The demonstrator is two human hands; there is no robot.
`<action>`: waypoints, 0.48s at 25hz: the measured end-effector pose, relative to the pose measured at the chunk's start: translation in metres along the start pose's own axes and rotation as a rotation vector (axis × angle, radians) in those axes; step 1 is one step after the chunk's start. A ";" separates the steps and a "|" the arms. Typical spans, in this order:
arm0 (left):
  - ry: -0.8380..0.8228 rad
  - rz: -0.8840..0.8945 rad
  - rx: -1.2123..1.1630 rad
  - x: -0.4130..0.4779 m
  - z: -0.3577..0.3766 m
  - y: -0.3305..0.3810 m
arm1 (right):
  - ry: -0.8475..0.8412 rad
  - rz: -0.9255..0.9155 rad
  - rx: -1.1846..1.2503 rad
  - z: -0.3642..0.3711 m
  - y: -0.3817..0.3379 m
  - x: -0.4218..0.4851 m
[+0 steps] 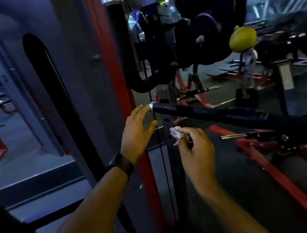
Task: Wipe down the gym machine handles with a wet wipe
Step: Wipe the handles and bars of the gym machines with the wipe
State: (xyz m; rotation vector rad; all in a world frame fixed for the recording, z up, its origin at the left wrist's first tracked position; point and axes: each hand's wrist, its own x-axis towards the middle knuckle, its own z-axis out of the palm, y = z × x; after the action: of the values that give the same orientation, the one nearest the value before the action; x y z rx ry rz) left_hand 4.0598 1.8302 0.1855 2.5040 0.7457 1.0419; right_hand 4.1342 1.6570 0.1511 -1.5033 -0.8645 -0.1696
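Note:
A black padded handle (201, 110) with a silver end cap runs from the centre toward the right. My left hand (137, 129), a dark watch on its wrist, is spread with straight fingers, and its fingertips reach the cap. Just below the handle, my right hand (196, 147) pinches a crumpled white wet wipe (175, 134) between thumb and fingers. The wipe hangs a little under the handle, apart from it. A second black curved handle (122, 49) with a silver top stands upright above.
A red machine upright (116, 67) stands just behind my left hand, with a thin black cable (160, 153) beside it. Black weight plates (211, 14) and a yellow knob (243, 39) hang above right. Red frame bars (269, 170) cross the dark floor.

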 end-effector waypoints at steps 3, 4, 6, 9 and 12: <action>-0.119 0.062 -0.119 0.030 0.003 -0.024 | 0.110 0.029 -0.092 0.029 -0.014 0.008; -0.158 0.106 -0.160 0.040 0.007 -0.029 | 0.146 0.039 -0.119 0.035 -0.016 0.011; -0.201 0.181 -0.290 0.051 0.015 -0.036 | 0.182 0.055 -0.174 0.042 -0.019 0.015; -0.170 0.227 -0.367 0.054 0.028 -0.044 | 0.213 0.032 -0.255 0.047 -0.020 0.015; -0.092 0.226 -0.373 0.048 0.030 -0.052 | 0.219 -0.016 -0.325 0.052 -0.014 0.016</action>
State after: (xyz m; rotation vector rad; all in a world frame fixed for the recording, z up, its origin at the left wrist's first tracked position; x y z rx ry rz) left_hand 4.0933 1.8970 0.1671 2.3228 0.2172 1.0205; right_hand 4.1162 1.7092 0.1635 -1.7403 -0.6946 -0.4967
